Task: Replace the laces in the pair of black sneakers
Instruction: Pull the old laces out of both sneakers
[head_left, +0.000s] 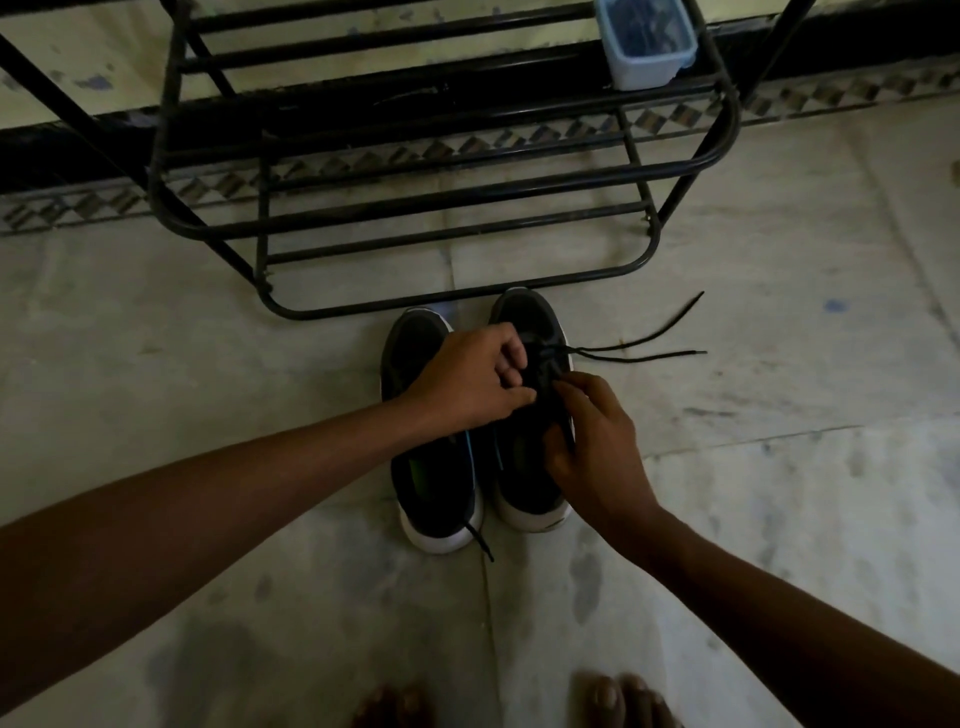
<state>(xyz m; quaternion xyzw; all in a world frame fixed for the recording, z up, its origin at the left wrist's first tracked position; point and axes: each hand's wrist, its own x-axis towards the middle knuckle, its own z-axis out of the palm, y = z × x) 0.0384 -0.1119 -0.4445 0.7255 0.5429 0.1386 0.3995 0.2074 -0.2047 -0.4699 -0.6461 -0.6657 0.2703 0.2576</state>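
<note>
**A:** Since only one moment is given to go on, how much of the relacing can be called done?

**B:** Not much, it's reckoned lol. Both shoes are parked side by side on the floor (779, 519), toes pointed at the shoe rack (457, 306). The right-hand sneaker (524, 312) is the one being worked on. A lace (550, 349) is seen crossing only the eyelets nearest the toe, and its two loose ends (675, 354) are trailed out flat to the right. The upper eyelets are hidden under the hands.

**A:** And the hands?

**B:** The left hand (467, 379) is curled over the middle of that shoe, fingertips bunched tight and apparently pinched on the lace, though it's lost in the dark there. The right hand (592, 447) is hooked round the side of the opening, thumb and fingers narrowed on the edge.

**A:** Other shoe?

**B:** The left-hand sneaker (431, 483) isn't touched. One lace tip (480, 540) is seen dangling past its heel, and the front is covered by the forearm. Whether old lace is being pulled or new lace fed can't be told. Either way, most of the job is judged to be left.
</note>
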